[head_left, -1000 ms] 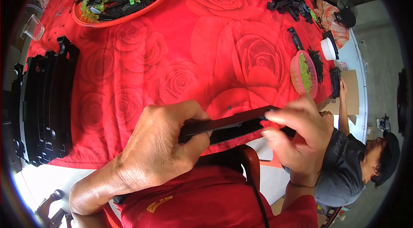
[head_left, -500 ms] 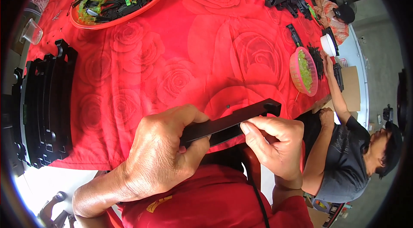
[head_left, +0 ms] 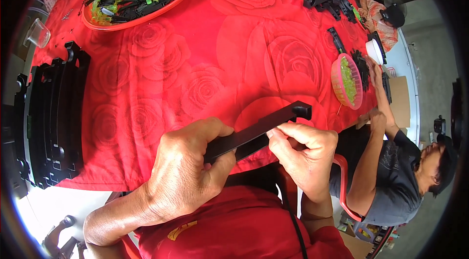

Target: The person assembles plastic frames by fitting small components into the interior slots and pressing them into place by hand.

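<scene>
A long black plastic bar with a hooked end was held aloft at a slant, just above the near edge of the red rose-patterned tablecloth. Its left end was clamped between the thumb and fingers of the left hand, a grip kept unchanged over the last second. By the right hand, seen spread at the hooked end a second earlier, the bar's lower edge was now pinched near mid-length, with thumb and forefinger drawn together; whether a small piece was held there cannot be told. The hooked end had also been tipped higher, and was left uncovered. From this shift, attention was judged to have been moved from the end to the underside. Similar black bars were stood side by side at the left, and yellow-green pieces were contained in a pink basket at the right.
</scene>
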The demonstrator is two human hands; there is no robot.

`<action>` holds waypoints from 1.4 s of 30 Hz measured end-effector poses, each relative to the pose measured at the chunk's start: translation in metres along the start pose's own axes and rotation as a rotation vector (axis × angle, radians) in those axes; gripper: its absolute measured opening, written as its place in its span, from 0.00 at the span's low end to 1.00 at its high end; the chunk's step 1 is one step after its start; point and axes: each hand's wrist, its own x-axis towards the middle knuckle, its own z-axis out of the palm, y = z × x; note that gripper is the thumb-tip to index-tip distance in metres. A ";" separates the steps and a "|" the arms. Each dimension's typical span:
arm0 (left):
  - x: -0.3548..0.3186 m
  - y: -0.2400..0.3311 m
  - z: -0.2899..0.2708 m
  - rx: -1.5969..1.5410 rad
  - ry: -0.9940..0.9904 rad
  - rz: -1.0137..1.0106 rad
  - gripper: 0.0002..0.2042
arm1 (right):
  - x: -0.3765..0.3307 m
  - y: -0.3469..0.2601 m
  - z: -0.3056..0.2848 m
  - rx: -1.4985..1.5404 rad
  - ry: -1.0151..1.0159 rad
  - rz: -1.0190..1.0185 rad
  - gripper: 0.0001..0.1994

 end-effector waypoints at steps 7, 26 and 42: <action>0.002 0.005 -0.002 -0.003 -0.001 -0.024 0.07 | 0.002 -0.001 -0.005 -0.182 0.045 -0.151 0.07; 0.004 0.015 -0.011 -0.029 -0.011 -0.051 0.06 | 0.061 -0.004 -0.045 -0.427 -0.322 -0.521 0.21; 0.001 0.018 -0.014 -0.039 -0.048 -0.113 0.06 | 0.070 0.009 -0.041 -0.050 -0.647 -0.292 0.17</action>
